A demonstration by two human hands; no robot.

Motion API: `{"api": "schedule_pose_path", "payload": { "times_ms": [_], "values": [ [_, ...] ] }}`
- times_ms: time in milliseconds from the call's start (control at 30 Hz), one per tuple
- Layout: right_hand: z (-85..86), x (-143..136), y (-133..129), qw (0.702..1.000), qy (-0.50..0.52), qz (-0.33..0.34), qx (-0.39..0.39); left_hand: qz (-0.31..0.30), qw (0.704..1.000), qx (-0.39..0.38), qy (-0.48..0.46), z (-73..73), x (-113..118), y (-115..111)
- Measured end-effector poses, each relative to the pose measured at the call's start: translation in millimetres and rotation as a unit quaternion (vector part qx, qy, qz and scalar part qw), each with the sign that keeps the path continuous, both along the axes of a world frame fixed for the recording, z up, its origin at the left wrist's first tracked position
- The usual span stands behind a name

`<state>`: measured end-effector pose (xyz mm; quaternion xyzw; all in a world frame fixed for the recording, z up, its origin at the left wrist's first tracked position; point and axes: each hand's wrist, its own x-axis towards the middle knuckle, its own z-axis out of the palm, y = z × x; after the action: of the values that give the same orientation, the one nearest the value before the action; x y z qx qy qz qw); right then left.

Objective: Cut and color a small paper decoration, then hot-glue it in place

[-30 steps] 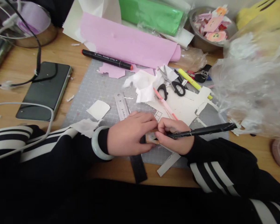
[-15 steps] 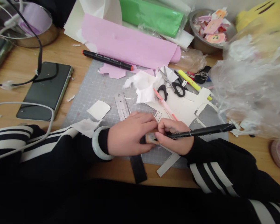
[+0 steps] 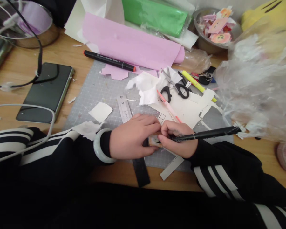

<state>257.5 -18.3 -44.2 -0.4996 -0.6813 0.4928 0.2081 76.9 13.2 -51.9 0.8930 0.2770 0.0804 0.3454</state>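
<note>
My right hand (image 3: 177,138) is closed around a black pen (image 3: 207,133), whose back end points out to the right; its tip is hidden at the fingers. Under the tip sits a small pale piece with orange-brown edges (image 3: 154,140), partly covered by my fingers, so its exact kind cannot be told. My left hand (image 3: 135,136) pinches this piece between thumb and fingers from the left. A metal ruler (image 3: 124,108) runs beneath my left hand, and a dark strip (image 3: 141,173) sticks out below it. The grey cutting mat (image 3: 85,98) lies under both hands.
Scissors (image 3: 181,90), a pink pen (image 3: 169,106), a yellow highlighter (image 3: 197,85) and paper scraps lie beyond my hands. A black marker (image 3: 109,60) rests near pink sheets (image 3: 133,41). A phone (image 3: 45,92) is left, a metal bowl (image 3: 205,44) and plastic bag (image 3: 259,92) right.
</note>
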Motion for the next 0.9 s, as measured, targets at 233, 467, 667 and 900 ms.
{"api": "schedule_pose_path", "payload": {
  "times_ms": [233, 467, 667, 900],
  "values": [
    [-0.4, 0.1, 0.2, 1.0, 0.003, 0.001, 0.011, -0.002, 1.0, 0.0, -0.002, 0.3, 0.2, 0.1],
    [-1.1, -0.1, -0.1, 1.0, 0.019, -0.014, 0.004, -0.001, 1.0, 0.003, -0.002, -0.5, -0.7, -0.2],
    [2.0, -1.6, -0.6, 0.999, 0.036, -0.034, 0.001, -0.002, 1.0, 0.002, -0.006, -0.2, -0.3, -0.4],
    [-0.1, -0.4, -0.9, 0.997, 0.036, -0.061, 0.006, -0.006, 1.0, 0.004, -0.007, -1.0, -0.6, -0.2]
  ]
}}
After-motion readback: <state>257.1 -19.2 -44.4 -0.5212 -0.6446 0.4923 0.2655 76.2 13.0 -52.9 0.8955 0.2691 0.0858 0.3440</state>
